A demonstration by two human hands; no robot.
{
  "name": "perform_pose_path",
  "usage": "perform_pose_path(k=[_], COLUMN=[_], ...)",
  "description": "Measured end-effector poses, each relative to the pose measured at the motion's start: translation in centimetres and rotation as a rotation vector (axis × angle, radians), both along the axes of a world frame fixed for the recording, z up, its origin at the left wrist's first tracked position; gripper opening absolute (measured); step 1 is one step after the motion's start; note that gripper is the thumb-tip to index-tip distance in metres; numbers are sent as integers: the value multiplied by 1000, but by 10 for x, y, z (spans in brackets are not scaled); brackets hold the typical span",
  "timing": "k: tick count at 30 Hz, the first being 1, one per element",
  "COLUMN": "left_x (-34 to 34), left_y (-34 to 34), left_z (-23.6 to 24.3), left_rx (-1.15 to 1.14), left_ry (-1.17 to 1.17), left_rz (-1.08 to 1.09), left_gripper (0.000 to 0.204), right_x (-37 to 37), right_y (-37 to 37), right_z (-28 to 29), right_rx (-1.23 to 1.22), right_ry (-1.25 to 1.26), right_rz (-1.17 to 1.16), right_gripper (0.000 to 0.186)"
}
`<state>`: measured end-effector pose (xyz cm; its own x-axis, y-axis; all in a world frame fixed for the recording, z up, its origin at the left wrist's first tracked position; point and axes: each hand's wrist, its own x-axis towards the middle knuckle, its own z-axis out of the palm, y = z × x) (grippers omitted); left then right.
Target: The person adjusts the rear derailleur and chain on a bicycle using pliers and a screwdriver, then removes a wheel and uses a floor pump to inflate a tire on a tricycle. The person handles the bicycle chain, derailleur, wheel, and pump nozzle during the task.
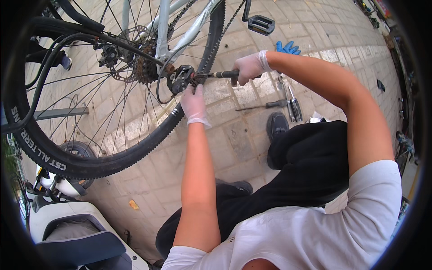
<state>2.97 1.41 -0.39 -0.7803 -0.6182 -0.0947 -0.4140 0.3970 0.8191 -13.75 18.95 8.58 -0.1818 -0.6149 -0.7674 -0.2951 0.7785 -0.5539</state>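
A bicycle's black rear derailleur (179, 81) hangs below the cassette (146, 63) of a rear wheel with a knobby black tyre (103, 165). My left hand (194, 107), in a thin translucent glove, is closed on the lower side of the derailleur with its fingertips. From the right, my gloved right hand (250, 68) grips the dark handle of a screwdriver (223, 74). Its shaft lies level and points left, reaching the derailleur just above my left fingertips. Exactly where the tip touches is too small to make out.
On the paving right of my shoe (277, 125) lie a long screwdriver (275, 104) and several metal tools (294, 105). A blue glove (288, 48) lies farther off, near the bicycle's pedal (261, 24). A white and dark scooter (76, 209) stands at the lower left.
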Motion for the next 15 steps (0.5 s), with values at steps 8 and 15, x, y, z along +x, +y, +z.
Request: perform_pose_path(k=[8,15], left_x=[2,-26], left_y=[18,65], left_z=[-23,-16], left_rx=[989,1689], left_ry=[1,457], left_rz=[130,159], left_gripper=[51,38], right_x=[43,57], right_y=[19,13], right_z=[-4,1], right_rx=[-58,-155], right_ry=[935,1207], right_rz=[216,386], right_gripper=[28,20])
